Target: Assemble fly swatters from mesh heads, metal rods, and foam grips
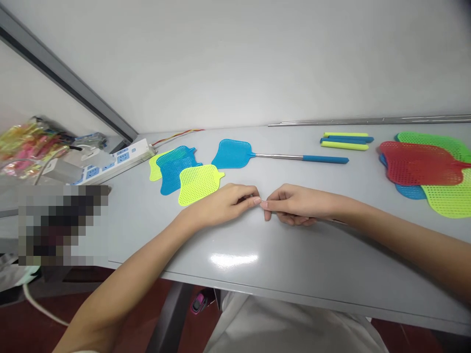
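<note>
My left hand [217, 206] and my right hand [294, 206] meet above the grey table [235, 240], their curled fingertips touching, with nothing visible between them. Nearest my left hand lies a yellow-green plastic fly swatter head [198, 185], overlapping a blue head [174, 169] and a yellow one [155, 166]. Farther back rests a blue fly swatter [231, 154] with a steel telescopic handle. Blue and yellow handle pieces [346, 140] lie beyond my right hand. At the right, a red swatter head [419, 163] tops a pile with green, yellow and blue heads.
A white power strip [114, 162] with blue sockets lies at the table's back left, trailing red and yellow wires [176, 138]. A plastic bag of colourful items [29, 147] sits beyond it. A steel rod [368, 121] runs along the back edge. A pixelated patch covers the left side.
</note>
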The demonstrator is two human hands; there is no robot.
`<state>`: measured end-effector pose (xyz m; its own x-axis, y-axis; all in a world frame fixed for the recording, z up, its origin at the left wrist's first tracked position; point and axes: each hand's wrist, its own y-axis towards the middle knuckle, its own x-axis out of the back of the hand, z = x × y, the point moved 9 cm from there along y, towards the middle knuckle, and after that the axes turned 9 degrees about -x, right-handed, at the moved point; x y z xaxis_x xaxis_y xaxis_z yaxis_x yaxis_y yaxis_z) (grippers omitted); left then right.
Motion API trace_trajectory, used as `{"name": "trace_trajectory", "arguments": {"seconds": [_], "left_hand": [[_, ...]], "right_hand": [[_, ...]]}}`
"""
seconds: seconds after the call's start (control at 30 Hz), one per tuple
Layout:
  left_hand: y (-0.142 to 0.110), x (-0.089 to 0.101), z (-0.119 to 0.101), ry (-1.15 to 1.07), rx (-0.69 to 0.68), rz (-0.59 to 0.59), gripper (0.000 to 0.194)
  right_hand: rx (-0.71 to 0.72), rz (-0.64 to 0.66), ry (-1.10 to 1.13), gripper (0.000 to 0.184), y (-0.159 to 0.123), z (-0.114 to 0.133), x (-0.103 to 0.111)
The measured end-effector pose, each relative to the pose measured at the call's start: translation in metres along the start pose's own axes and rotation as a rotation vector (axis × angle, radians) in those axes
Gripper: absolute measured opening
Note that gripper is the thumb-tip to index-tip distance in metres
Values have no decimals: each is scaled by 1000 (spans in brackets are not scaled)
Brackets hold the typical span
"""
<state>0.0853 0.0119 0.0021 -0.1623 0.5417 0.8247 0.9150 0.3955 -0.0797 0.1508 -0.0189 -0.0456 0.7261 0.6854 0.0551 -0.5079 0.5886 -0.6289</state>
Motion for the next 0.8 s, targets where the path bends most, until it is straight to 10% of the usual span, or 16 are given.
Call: {"name": "trace_trajectory", "arguments": {"seconds": [0.8], "left_hand": [[0, -1, 1, 1, 2, 9, 36]], "right_hand": [[-23, -13, -23, 37, -1, 0, 1]]}}
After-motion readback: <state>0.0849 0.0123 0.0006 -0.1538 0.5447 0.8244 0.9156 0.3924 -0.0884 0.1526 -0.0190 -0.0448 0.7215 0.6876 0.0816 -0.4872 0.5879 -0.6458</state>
